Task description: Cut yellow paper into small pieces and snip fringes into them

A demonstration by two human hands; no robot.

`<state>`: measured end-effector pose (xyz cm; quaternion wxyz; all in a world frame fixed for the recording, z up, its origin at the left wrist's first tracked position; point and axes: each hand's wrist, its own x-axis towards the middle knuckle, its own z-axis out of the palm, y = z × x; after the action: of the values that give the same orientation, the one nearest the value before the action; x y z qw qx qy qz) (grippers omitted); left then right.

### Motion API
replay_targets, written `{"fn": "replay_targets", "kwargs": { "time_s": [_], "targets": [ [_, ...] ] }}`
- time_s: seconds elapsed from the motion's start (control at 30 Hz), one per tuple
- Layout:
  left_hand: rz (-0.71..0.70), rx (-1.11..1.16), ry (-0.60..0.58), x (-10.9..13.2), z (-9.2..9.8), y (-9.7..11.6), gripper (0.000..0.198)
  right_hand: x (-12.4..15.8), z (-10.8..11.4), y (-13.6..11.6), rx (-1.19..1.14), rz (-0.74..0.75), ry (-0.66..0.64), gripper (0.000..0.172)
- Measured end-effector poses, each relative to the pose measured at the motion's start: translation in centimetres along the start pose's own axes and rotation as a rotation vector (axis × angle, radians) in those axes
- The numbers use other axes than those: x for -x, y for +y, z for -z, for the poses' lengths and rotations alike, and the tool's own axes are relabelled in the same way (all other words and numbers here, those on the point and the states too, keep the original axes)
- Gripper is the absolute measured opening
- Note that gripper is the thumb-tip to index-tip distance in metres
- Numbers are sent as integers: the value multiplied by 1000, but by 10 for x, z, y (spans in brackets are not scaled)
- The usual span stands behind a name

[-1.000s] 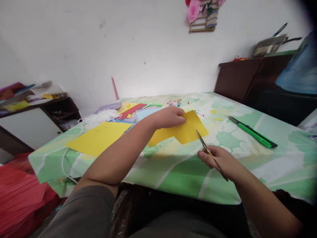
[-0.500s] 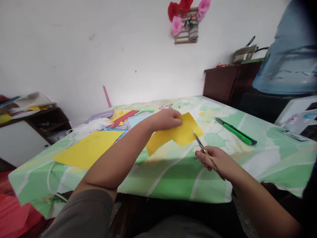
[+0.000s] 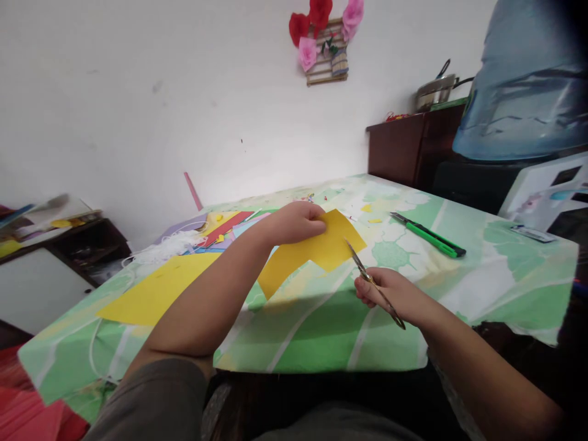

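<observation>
Mostly my view moves, swinging slightly right. Over the table (image 3: 321,337), my left hand (image 3: 298,223) pinches the notched yellow paper (image 3: 294,260); my right hand (image 3: 390,293) curls around scissors (image 3: 364,270). One stepped cut looks done; beyond the blades' tips, paper remains uncut.

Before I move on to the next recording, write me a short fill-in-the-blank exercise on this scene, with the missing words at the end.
1. The left hand holds paper whose colour is ____.
2. The scissors are in the person's ____ hand.
3. The utility knife on the tablecloth is black and ____.
4. The flowers on the wall are pink and ____.

Missing words: yellow; right; green; red.
</observation>
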<state>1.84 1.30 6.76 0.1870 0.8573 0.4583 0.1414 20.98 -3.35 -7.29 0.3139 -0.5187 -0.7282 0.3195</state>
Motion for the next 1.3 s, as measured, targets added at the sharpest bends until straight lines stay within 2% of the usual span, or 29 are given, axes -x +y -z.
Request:
{"fn": "replay_targets", "kwargs": {
  "time_s": [0.2, 0.47, 0.73, 0.93, 1.3],
  "targets": [
    [-4, -7, -13, 5, 6, 0, 22, 0, -1, -1, -17, 65, -42, 44],
    [-38, -50, -45, 13, 8, 4, 24, 6, 2, -4, -1, 111, -7, 43],
    [-32, -59, -64, 11, 13, 6, 24, 6, 1, -5, -49, 32, 41, 43],
    [-10, 41, -73, 15, 15, 8, 23, 8, -1, -4, -89, -25, 57, 43],
    [-1, 98, -49, 24, 17, 1, 17, 5, -4, -7, -57, -26, 56, 40]
  ]
}}
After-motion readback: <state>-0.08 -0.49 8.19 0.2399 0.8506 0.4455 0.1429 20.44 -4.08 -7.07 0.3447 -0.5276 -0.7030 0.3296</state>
